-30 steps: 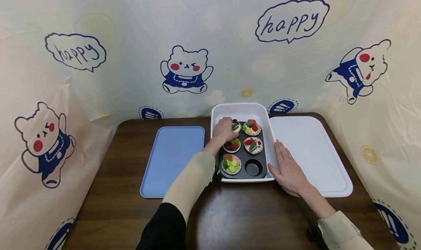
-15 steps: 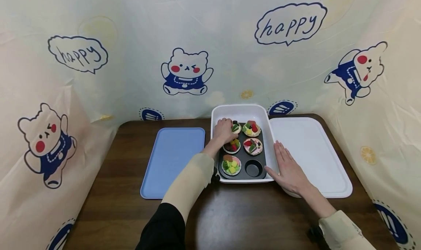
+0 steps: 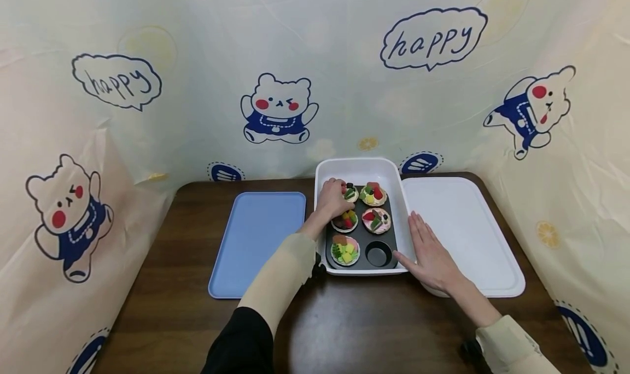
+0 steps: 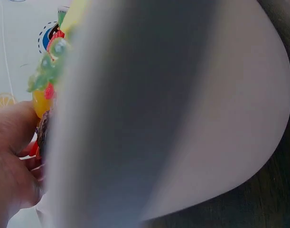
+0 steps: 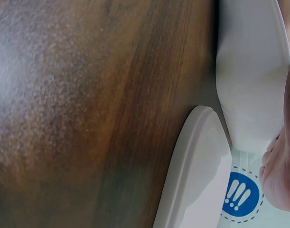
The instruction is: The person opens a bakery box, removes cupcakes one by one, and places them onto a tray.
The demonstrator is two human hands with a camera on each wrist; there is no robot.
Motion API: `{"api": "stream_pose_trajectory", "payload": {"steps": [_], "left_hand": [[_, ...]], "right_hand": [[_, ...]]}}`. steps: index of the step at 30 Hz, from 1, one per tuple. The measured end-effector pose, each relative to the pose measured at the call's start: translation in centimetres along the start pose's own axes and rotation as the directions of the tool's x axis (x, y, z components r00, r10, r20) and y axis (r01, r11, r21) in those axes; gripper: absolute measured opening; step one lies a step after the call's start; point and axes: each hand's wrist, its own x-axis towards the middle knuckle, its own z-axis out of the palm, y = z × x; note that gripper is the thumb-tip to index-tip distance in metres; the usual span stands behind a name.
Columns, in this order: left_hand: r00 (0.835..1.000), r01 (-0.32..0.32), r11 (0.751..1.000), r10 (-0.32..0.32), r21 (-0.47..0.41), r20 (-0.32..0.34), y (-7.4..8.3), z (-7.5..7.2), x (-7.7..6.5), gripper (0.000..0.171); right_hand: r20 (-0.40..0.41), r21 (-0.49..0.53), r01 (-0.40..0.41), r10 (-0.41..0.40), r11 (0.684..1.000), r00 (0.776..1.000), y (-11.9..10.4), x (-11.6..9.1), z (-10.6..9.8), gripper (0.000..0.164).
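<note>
My left hand [image 3: 331, 202] reaches into a deep white bin [image 3: 357, 165], its thumb and fingers around the far-left toy tart [image 3: 351, 192] in a dark muffin tin [image 3: 362, 241]. That hand covers part of the tart. In the left wrist view, the bin's blurred wall hides much of the scene beside the hand [image 4: 14, 156]. My right hand [image 3: 433, 258] lies with straight fingers along the bin's right wall, its thumb over the rim. Other toy tarts sit in the tin, such as a pink one [image 3: 376, 221] and one with green pieces [image 3: 345, 250]. The near-right cup [image 3: 378, 253] holds nothing.
To the left of the bin lies a flat blue tray [image 3: 261, 237]. A flat white tray [image 3: 467, 232] is on the right, close against the bin. All stand on a brown wooden table [image 3: 344, 325], with a printed cloth [image 3: 206, 89] hanging behind and at the sides.
My right thumb has shifted slightly inward over the bin's rim. The left hand stays at the far-left tart, and the head view has tilted up a little.
</note>
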Motion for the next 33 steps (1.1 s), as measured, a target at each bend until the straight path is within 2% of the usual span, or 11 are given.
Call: {"api": "stream_pose_trajectory", "payload": {"steps": [8, 12, 16, 21, 27, 33], "left_hand": [[1.0, -0.014, 1.0, 0.014, -0.025, -0.021, -0.3, 0.0, -0.1, 0.064], [0.998, -0.04, 0.994, 0.035, -0.1, -0.051, 0.2, -0.6, 0.1, 0.067], [0.997, -0.051, 0.979, 0.038, -0.198, -0.068, 0.6, -1.4, 0.2, 0.071], [0.997, -0.069, 0.96, 0.06, -0.272, -0.042, 0.6, -2.1, 0.2, 0.074], [0.995, -0.103, 0.93, 0.098, -0.352, -0.032, -0.1, -2.0, 0.2, 0.07], [0.991, -0.135, 0.896, 0.121, -0.424, -0.059, -0.8, -1.6, 0.2, 0.069]], "right_hand": [[0.03, -0.01, -0.015, 0.015, 1.0, 0.999, 0.0, 0.0, -0.2, 0.106], [0.026, 0.005, -0.018, 0.018, 1.0, 0.999, 0.1, 0.0, -0.3, 0.105], [0.027, 0.015, -0.017, 0.017, 1.0, 0.999, 0.1, 0.1, -0.3, 0.105], [0.032, 0.021, -0.02, 0.019, 1.0, 0.999, 0.2, 0.1, -0.2, 0.106], [0.033, 0.023, -0.022, 0.021, 0.999, 0.999, 0.4, 0.1, -0.1, 0.106], [0.027, 0.029, -0.012, 0.011, 1.0, 1.0, 0.4, 0.1, 0.0, 0.104]]}}
